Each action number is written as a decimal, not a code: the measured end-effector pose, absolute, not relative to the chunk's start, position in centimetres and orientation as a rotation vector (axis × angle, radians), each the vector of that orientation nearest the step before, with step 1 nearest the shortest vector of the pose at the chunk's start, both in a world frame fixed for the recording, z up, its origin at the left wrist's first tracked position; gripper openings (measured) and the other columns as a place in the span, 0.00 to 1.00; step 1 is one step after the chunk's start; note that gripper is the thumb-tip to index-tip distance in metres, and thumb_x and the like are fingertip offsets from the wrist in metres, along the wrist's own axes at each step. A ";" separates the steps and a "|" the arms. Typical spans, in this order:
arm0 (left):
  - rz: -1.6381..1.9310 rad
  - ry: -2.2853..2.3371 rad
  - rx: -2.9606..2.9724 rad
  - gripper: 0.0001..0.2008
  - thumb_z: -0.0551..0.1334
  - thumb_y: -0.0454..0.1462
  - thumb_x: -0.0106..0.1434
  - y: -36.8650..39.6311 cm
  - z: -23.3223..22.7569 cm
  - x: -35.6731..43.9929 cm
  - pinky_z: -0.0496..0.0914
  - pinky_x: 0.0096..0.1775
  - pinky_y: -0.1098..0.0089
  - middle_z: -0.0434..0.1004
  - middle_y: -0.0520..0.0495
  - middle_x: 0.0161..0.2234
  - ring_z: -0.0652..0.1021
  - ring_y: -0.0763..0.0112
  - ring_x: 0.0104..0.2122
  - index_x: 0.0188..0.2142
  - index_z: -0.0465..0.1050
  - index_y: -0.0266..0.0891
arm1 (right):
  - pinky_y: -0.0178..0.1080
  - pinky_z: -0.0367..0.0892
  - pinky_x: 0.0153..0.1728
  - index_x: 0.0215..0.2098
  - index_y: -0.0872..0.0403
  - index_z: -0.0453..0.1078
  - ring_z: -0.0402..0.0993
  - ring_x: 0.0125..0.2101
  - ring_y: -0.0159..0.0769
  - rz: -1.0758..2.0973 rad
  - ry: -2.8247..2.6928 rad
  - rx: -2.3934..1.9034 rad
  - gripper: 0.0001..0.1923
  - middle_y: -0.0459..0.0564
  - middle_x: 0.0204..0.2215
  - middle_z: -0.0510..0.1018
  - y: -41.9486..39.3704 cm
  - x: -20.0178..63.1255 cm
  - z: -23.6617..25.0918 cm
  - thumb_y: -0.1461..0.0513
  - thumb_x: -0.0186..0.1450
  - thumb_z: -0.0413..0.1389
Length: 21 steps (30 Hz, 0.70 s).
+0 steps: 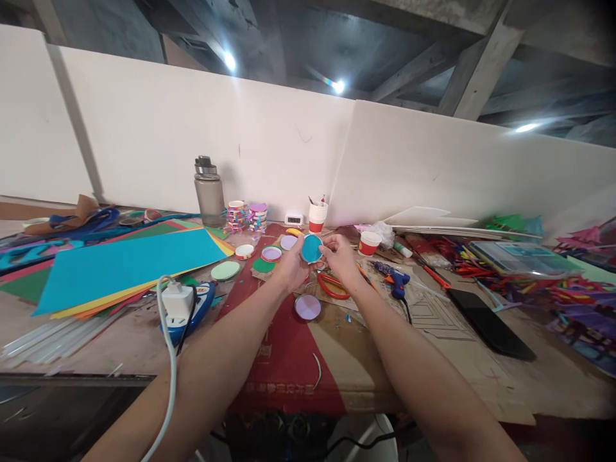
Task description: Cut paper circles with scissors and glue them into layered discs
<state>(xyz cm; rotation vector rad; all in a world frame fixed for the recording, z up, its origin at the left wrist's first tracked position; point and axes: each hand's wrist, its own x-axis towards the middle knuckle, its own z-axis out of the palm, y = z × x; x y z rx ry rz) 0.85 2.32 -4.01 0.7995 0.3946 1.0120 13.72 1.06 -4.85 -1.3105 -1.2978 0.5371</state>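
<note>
Blue disc pinched between both hands

Blue paper disc [312, 248] is up off the cardboard mat [337, 346], and I see my left hand [290, 266] and right hand [339, 255] each closed on its rim, fingers curled. Just below the disc lie red scissors [333, 287] and a lilac disc [308, 307]; right of it, a blue glue gun [395, 280].

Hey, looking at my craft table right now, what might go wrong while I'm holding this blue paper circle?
1. Both hands, left hand and right hand, pinch the blue circle by its edges; thin paper may crease or tear.
2. The orange-handled scissors lie directly under the hands, so a lowered wrist could hit them.
3. The blue glue gun rests close to the right forearm; if it is hot, brushing it might burn.
</note>
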 end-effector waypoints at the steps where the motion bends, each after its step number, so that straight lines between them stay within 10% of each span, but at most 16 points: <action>1: 1.009 0.394 0.798 0.21 0.55 0.51 0.67 2.3 -4.0 0.9 0.72 0.31 0.70 0.79 0.42 0.36 0.77 0.69 0.31 0.40 0.75 0.36 | 0.38 0.67 0.29 0.35 0.52 0.62 0.70 0.25 0.32 0.494 -1.308 -1.309 0.09 0.43 0.27 0.72 1.0 13.7 -4.8 0.59 0.57 0.55; 14: 1.039 0.451 0.848 0.20 0.57 0.48 0.67 2.0 -3.9 0.9 0.76 0.34 0.70 0.81 0.41 0.35 0.80 0.66 0.36 0.43 0.75 0.33 | 0.41 0.67 0.41 0.37 0.53 0.69 0.69 0.37 0.38 0.017 -1.468 -1.355 0.06 0.51 0.38 0.70 -0.5 13.2 -3.6 0.64 0.61 0.55; 21: 1.197 0.517 0.996 0.20 0.74 0.42 0.47 2.2 -4.6 0.8 0.74 0.29 0.71 0.79 0.47 0.32 0.77 0.70 0.30 0.36 0.74 0.35 | 0.41 0.67 0.43 0.33 0.53 0.69 0.70 0.38 0.39 -0.051 -1.570 -1.341 0.03 0.52 0.38 0.72 -0.6 13.5 -3.5 0.65 0.62 0.53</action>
